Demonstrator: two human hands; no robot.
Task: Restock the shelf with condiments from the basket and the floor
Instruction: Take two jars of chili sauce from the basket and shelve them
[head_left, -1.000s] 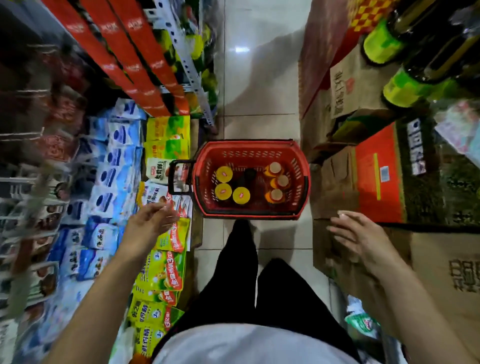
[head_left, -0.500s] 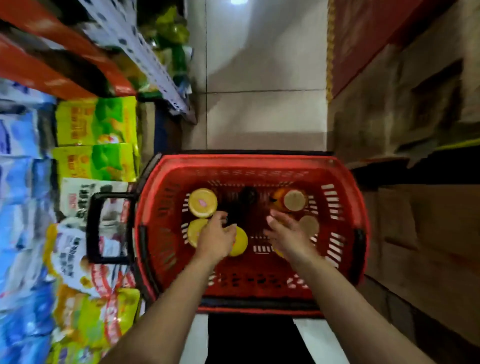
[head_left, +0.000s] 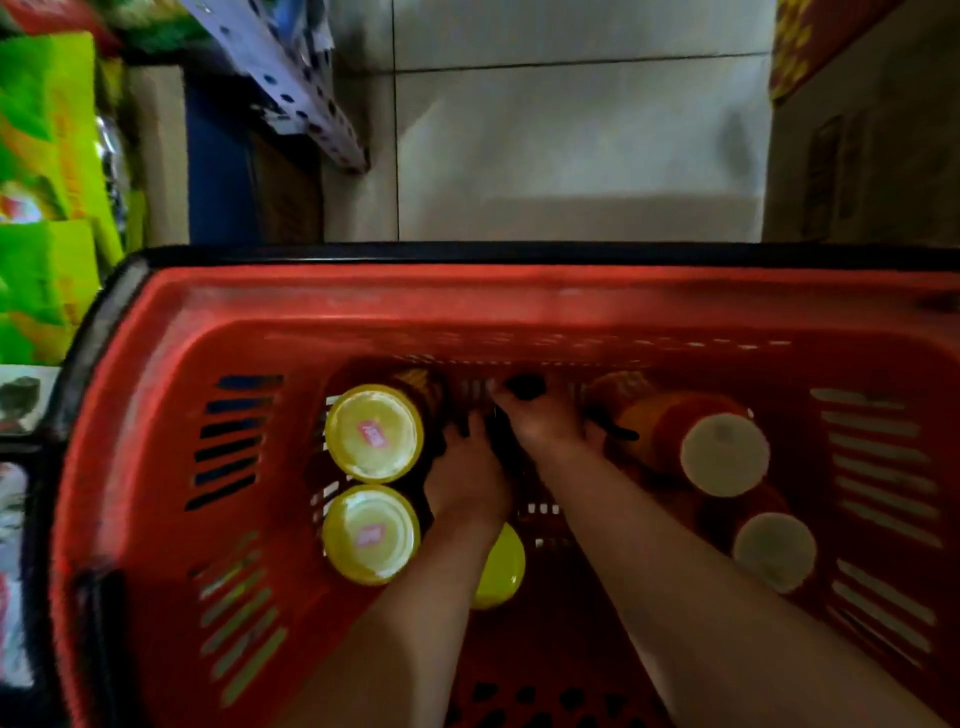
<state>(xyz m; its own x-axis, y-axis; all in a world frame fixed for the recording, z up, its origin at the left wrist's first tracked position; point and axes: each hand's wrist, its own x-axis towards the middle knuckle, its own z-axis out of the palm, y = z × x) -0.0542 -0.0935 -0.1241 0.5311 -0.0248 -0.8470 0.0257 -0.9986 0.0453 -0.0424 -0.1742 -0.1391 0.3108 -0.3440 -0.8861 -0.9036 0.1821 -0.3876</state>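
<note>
Both hands reach down into the middle of the red basket (head_left: 156, 415). The right hand (head_left: 545, 423) is curled over a dark-capped bottle (head_left: 524, 387) at centre frame, fingers wrapped on it. The left hand (head_left: 467, 478) presses just beside it against the same dark shape; whether it has a real hold I cannot tell. Left of the hands stand two yellow-lidded jars (head_left: 374, 434), a third yellow lid (head_left: 501, 571) shows under the left forearm. To the right lie orange bottles with pale caps (head_left: 724, 454). Green packets (head_left: 41, 156) fill the upper left.
</note>
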